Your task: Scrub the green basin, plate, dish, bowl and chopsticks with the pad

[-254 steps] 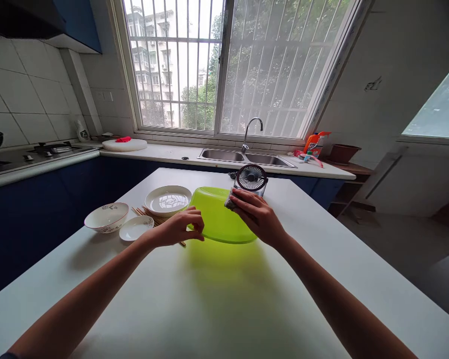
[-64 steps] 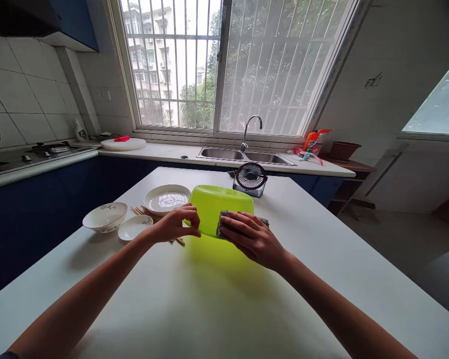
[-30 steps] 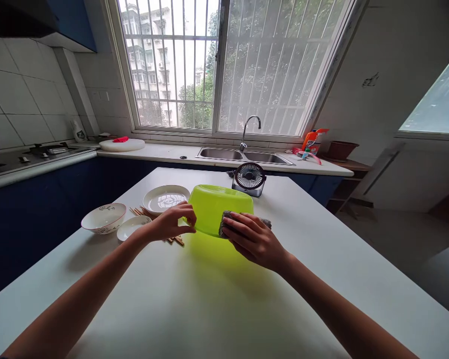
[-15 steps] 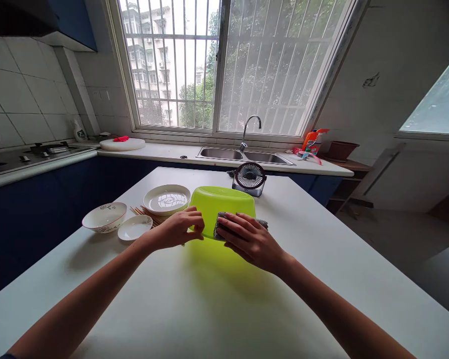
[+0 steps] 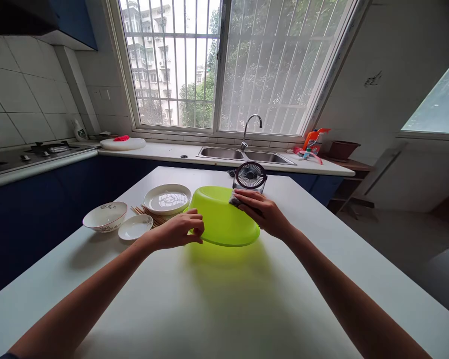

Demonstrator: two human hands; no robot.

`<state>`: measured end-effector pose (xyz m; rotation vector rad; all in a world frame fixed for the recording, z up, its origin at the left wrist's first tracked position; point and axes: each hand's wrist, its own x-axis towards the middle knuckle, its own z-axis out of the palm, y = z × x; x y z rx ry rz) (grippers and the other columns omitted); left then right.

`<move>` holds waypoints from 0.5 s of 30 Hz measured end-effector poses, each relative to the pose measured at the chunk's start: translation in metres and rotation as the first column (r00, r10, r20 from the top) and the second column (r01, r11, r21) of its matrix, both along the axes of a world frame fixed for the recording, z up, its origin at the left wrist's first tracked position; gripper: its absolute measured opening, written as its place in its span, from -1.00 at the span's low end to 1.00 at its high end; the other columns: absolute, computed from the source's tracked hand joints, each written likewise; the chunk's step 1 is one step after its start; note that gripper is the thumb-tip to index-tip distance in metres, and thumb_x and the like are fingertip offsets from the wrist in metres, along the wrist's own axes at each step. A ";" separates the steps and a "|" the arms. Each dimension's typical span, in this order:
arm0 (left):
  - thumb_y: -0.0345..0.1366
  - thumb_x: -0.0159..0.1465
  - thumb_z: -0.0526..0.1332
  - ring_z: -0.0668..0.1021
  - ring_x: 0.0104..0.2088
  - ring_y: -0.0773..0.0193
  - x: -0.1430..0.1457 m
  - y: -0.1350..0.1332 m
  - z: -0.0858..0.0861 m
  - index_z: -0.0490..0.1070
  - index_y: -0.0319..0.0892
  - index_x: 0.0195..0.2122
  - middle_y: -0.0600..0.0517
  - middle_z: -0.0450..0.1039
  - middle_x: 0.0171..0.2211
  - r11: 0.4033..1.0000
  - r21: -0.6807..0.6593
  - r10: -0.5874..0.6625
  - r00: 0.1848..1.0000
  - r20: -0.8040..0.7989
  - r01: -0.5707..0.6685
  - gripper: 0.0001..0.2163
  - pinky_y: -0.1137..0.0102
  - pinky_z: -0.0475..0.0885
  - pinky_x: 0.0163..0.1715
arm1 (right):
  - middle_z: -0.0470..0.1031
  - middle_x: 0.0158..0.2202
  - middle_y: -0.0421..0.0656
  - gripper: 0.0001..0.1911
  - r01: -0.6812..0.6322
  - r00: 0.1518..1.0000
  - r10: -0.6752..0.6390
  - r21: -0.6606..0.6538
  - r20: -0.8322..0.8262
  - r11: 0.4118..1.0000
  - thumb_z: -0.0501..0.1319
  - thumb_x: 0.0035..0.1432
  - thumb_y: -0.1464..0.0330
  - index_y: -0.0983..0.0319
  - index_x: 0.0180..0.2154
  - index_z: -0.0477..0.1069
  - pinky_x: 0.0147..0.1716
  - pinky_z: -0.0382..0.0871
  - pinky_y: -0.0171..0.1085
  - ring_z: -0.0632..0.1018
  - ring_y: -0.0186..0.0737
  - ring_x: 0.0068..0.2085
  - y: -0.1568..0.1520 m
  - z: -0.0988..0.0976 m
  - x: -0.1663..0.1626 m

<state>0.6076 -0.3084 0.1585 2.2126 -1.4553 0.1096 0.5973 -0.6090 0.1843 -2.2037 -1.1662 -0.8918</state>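
A lime-green plastic basin (image 5: 220, 219) is held tilted above the white table, its outer side facing me and its base toward the top. My left hand (image 5: 183, 229) grips the basin's rim at the left, fingers curled around the edge. In my right hand (image 5: 264, 212) is a grey cloth (image 5: 235, 199), pressed against the basin's upper right side; most of the cloth is hidden under the fingers. Just behind the basin stands a small black fan (image 5: 250, 175).
Left of the basin sit a white plate (image 5: 167, 198), a bundle of wooden chopsticks (image 5: 157, 219), a small dish (image 5: 135, 228) and a floral bowl (image 5: 105, 217) on the table (image 5: 224, 304). Across the far counter are a double sink (image 5: 224, 153) and a tap (image 5: 252, 119).
My right hand has slid the grey cloth up and toward the far right side of the basin. The front of the basin is now uncovered; my left hand stays at the rim.
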 end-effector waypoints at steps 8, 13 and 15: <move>-0.25 0.30 0.27 0.37 -0.28 0.25 0.006 0.001 0.002 0.38 -0.20 -0.42 0.02 0.40 -0.39 0.999 -0.047 0.028 1.000 0.006 -0.027 -0.81 0.41 0.30 -0.28 | 0.44 0.18 -0.05 -0.53 -0.028 0.983 0.046 -0.101 0.180 0.994 0.16 0.33 0.46 0.08 0.23 0.30 0.15 0.39 0.02 0.37 -0.04 0.26 0.007 -0.016 -0.021; -0.23 0.28 0.29 0.37 -0.29 0.25 0.007 0.003 0.009 0.38 -0.20 -0.42 0.02 0.40 -0.39 0.996 -0.072 0.051 0.999 -0.002 -0.051 -0.80 0.41 0.32 -0.28 | 0.49 0.13 -0.02 -0.59 -0.030 0.970 0.077 -0.200 0.231 0.979 0.09 0.34 0.49 0.19 0.19 0.34 0.12 0.40 -0.03 0.37 -0.06 0.26 0.011 -0.023 -0.037; -0.23 0.28 0.29 0.37 -0.29 0.25 0.008 0.004 0.010 0.38 -0.20 -0.42 0.03 0.40 -0.40 0.996 -0.084 0.043 0.999 0.008 -0.042 -0.80 0.41 0.32 -0.28 | 0.50 0.11 -0.03 -0.60 -0.025 0.970 0.071 -0.195 0.234 0.980 0.09 0.34 0.49 0.19 0.17 0.36 0.10 0.41 -0.05 0.38 -0.08 0.25 0.012 -0.024 -0.040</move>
